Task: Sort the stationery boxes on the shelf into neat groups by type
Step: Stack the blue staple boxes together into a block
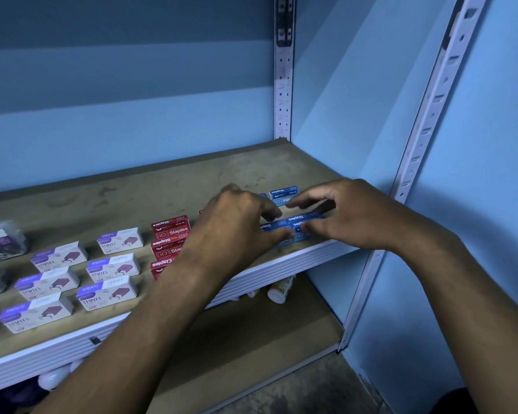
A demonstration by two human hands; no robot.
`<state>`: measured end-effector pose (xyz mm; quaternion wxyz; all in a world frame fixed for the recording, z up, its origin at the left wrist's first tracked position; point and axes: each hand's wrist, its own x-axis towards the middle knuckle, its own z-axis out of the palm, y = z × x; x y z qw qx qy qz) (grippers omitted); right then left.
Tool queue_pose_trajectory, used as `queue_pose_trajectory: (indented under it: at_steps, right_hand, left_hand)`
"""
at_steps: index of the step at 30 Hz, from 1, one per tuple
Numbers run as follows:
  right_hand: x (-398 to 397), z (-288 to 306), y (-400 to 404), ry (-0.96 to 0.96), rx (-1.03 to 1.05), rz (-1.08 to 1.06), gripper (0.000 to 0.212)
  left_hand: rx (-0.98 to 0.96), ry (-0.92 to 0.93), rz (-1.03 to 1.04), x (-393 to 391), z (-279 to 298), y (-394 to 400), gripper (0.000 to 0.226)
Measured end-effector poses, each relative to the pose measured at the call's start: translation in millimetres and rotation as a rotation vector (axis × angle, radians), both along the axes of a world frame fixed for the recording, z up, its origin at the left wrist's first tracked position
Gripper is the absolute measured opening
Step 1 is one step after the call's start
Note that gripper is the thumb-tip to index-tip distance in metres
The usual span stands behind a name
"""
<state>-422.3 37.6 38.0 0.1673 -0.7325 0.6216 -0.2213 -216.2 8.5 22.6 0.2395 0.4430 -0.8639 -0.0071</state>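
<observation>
Head view: red boxes (169,234) beside white boxes (118,240).

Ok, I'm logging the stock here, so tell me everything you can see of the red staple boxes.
The red staple boxes are small cardboard cartons with white "Staples" print, closed, lying flat in a column of three running front to back on the wooden shelf, between the white-and-purple boxes and the blue ones. The left forearm hides their right ends. Nothing visibly touches them.

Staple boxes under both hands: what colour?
Blue, with white "Staples" lettering; the head view shows it.
</observation>
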Motion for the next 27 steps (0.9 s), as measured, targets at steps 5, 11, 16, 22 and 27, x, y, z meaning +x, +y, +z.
queue_pose_trajectory:
  at_steps: [5, 11, 16, 22, 27]
  right_hand:
    - [-3, 4, -12, -0.095, -0.141, -0.049, 0.03]
    - [8, -6, -40, -0.064, -0.183, -0.066, 0.028]
    - [16, -10, -57, -0.011, -0.172, -0.057, 0.03]
    - [22, -14, -66, -0.011, -0.144, -0.066, 0.042]
    - [21, -15, -66, -0.051, -0.191, -0.099, 0.034]
  left_hand:
    - [-0.108, 0.009, 0.029, 3, 7, -8, 0.039]
    - [-0.093, -0.044, 0.094, 4, 6, -26, 0.036]
    - [-0.04, -0.026, 0.08, -1, 5, -37, 0.039]
    - [0.006, -0.03, 0.15, -5, 6, -42, 0.025]
    - [0.025, -0.001, 0.157, -5, 6, -44, 0.027]
